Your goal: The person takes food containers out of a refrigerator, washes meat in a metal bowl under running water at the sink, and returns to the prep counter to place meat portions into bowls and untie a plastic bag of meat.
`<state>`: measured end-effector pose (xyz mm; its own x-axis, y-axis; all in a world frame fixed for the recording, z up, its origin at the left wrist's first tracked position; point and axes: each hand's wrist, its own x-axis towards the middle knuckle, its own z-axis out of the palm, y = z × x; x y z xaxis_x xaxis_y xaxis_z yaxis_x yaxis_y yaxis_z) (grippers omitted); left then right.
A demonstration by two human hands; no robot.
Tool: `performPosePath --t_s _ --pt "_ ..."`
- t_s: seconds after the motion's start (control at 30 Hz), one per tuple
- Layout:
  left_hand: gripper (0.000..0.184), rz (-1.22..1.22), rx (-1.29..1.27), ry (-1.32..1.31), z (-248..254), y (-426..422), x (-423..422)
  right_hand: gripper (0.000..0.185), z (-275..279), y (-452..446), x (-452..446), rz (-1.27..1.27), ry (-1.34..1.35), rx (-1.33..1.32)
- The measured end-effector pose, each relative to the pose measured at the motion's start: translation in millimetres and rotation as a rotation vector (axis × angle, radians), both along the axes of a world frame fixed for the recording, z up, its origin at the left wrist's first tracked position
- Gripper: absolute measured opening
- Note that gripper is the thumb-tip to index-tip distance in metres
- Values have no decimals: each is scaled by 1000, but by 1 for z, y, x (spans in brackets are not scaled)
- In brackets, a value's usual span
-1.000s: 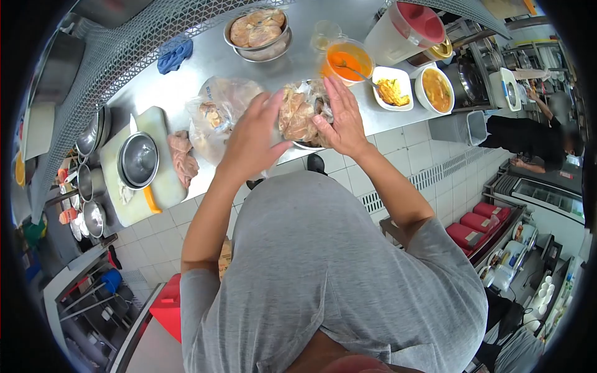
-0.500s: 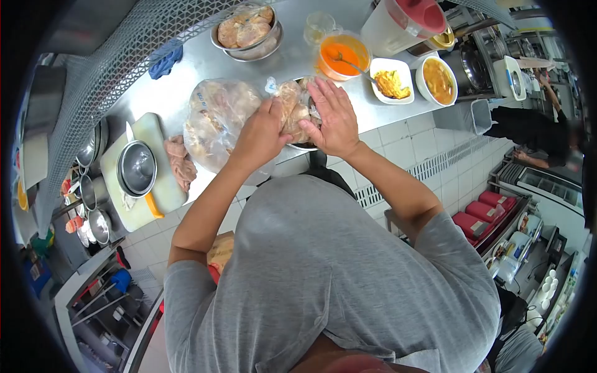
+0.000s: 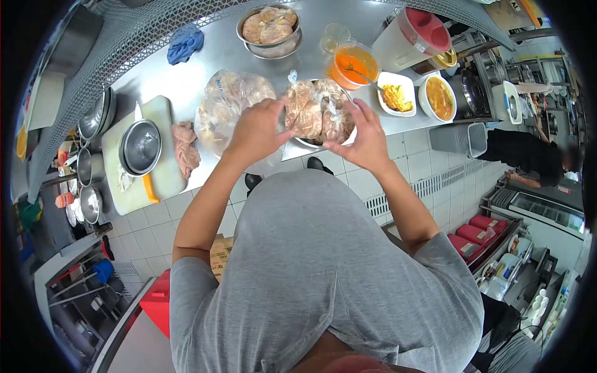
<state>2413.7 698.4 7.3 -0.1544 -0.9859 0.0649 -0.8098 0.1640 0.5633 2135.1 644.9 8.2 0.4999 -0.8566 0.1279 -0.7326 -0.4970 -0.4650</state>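
Note:
Small clear bags of pale meat [image 3: 303,112] lie side by side in a round metal bowl [image 3: 305,144] at the front edge of the metal counter. My left hand [image 3: 258,132] is at the bowl's left side, thumb and fingers spread apart. On the other side, my right hand [image 3: 367,138] is spread too, its fingertips by the rim and the nearest bag. Whether either hand lightly touches the bags or rim, I cannot tell. A large clear plastic bag of meat [image 3: 233,102] lies just left of the bowl, partly behind my left hand.
Farther back stands another bowl of bagged meat [image 3: 268,28]. To the right are an orange sauce tub [image 3: 354,65], a square dish [image 3: 397,94] and a soup bowl [image 3: 438,98]. A cutting board [image 3: 163,124] with metal bowls and an orange-handled tool lies left. A person [image 3: 516,152] stands at far right.
My hands have lifted off the bagged meat and moved apart to either side of the bowl. More of the bags now shows. The camera view has shifted slightly.

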Motion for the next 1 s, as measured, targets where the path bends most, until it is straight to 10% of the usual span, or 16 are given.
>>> performPosePath --t_s 0.37,0.53,0.7,0.83,1.0 --pt "95 300 -123 -598 20 79 51 82 -27 5 -15 -137 -488 140" --pt "95 505 176 -143 -26 115 84 84 -3 4 4 -46 -690 290" --pt "48 591 500 42 -24 134 99 80 36 12 92 263 -670 134" --pt "8 645 238 703 -25 159 128 83 27 21 156 421 -521 25" --pt "11 696 55 827 -5 150 120 71 -5 23 191 589 -125 316"
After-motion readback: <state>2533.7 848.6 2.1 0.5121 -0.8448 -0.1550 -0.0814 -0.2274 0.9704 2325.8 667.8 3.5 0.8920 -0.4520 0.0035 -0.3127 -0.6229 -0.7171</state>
